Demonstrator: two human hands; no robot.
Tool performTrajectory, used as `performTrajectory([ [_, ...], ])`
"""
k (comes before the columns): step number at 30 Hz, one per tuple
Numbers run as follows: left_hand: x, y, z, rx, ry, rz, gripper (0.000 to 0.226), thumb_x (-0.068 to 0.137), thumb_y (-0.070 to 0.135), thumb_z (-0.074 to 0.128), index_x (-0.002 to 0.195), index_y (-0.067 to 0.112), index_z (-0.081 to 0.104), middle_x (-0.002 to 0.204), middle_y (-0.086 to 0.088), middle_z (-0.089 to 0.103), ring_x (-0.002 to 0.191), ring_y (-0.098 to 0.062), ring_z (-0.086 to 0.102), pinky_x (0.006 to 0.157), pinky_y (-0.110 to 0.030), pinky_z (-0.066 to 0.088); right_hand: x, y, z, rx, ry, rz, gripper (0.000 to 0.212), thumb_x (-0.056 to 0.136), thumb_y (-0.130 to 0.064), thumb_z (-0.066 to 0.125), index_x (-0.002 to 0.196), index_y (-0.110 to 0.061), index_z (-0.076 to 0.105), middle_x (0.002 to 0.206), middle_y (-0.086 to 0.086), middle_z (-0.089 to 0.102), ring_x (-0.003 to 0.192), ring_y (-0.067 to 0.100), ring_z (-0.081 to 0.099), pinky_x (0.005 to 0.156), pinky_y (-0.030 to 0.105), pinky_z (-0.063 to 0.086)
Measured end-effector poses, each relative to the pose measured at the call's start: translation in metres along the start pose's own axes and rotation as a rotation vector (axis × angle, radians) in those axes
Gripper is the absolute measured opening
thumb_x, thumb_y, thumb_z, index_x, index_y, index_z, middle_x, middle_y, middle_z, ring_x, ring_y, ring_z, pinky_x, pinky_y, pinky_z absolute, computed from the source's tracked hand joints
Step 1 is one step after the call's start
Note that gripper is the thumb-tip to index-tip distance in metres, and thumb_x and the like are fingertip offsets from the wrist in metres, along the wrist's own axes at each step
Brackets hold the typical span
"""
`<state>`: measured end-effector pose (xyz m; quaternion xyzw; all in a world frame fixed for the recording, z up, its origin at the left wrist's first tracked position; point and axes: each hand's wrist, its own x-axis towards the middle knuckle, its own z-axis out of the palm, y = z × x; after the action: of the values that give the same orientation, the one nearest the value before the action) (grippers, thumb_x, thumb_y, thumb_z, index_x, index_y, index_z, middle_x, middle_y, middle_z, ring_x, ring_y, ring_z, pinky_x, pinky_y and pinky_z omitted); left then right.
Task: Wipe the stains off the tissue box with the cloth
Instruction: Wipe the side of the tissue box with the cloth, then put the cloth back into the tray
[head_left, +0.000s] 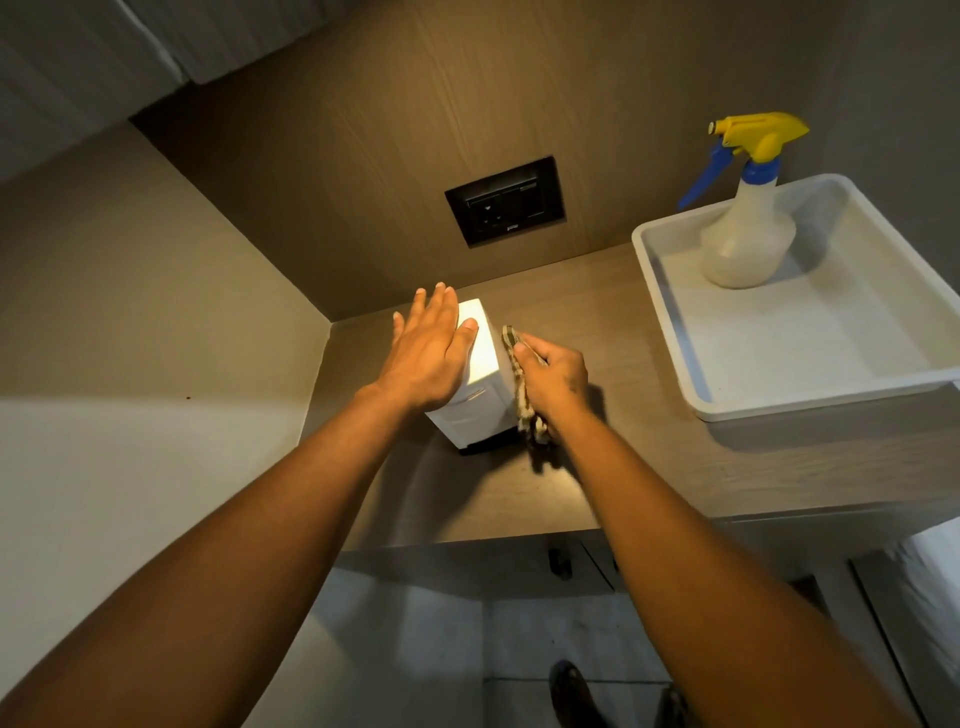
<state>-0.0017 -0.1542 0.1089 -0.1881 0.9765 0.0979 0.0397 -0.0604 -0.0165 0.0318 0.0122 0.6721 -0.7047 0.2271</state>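
A white tissue box (480, 384) stands on the brown counter near the back left corner. My left hand (428, 353) lies flat on its top with the fingers spread, covering the left part of the lid. My right hand (553, 382) is closed on a patterned brown cloth (522, 395) and presses it against the box's right side. The cloth hangs down to the counter by the box's front right corner. No stains can be made out on the brightly lit box.
A white plastic tray (670, 312) sits on the counter at the right, holding a spray bottle (745, 228) with a yellow and blue trigger. A black wall socket (504, 200) is behind the box. The counter's front edge (467, 540) runs below my forearms.
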Motion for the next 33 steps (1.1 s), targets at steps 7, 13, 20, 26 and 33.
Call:
performTrajectory([
  [7,-0.002,0.001,-0.002,-0.009,0.001,0.006,0.063,0.111,0.046,0.016,0.164,0.015,0.003,0.173,-0.002,-0.004,0.158,-0.021,-0.012,0.125,-0.048,-0.010,-0.021,-0.035,0.008,0.027,-0.015,-0.270,0.031,0.095,-0.021,0.059,0.125,-0.016,0.064,0.120,-0.004,0.070,0.108,0.008,0.064,0.087,0.026,0.056],
  [13,-0.003,0.001,-0.002,-0.011,0.003,0.004,0.064,0.111,0.046,0.016,0.164,0.015,0.003,0.173,-0.003,-0.003,0.158,-0.021,-0.012,0.125,-0.048,-0.010,0.022,-0.041,0.014,-0.029,-0.137,-0.185,0.030,0.093,-0.020,0.061,0.123,-0.019,0.067,0.117,-0.002,0.071,0.106,0.013,0.066,0.094,0.035,0.054],
  [20,-0.003,0.000,-0.001,-0.005,0.003,0.000,0.064,0.111,0.047,0.016,0.165,0.015,0.003,0.173,-0.002,-0.004,0.158,-0.021,-0.011,0.125,-0.048,-0.010,-0.014,-0.030,0.003,-0.031,-0.116,-0.255,0.034,0.095,-0.018,0.058,0.128,-0.021,0.062,0.125,-0.003,0.066,0.111,0.008,0.060,0.093,0.028,0.053],
  [26,-0.003,0.001,0.000,0.004,0.003,0.002,0.064,0.110,0.048,0.015,0.165,0.017,0.002,0.173,-0.001,-0.005,0.158,-0.021,-0.011,0.124,-0.048,-0.010,-0.055,-0.002,-0.011,-0.007,-0.049,-0.219,0.036,0.097,-0.019,0.055,0.133,-0.019,0.057,0.130,-0.003,0.063,0.112,0.004,0.054,0.082,0.009,0.045],
  [33,-0.005,0.002,-0.005,-0.004,-0.031,0.008,0.065,0.110,0.050,0.015,0.165,0.017,0.001,0.173,-0.002,-0.006,0.158,-0.022,-0.012,0.125,-0.048,-0.009,-0.058,0.000,-0.039,0.301,-0.049,0.149,0.031,0.095,-0.017,0.058,0.126,-0.023,0.063,0.111,0.002,0.071,0.097,0.017,0.068,0.082,0.035,0.058],
])
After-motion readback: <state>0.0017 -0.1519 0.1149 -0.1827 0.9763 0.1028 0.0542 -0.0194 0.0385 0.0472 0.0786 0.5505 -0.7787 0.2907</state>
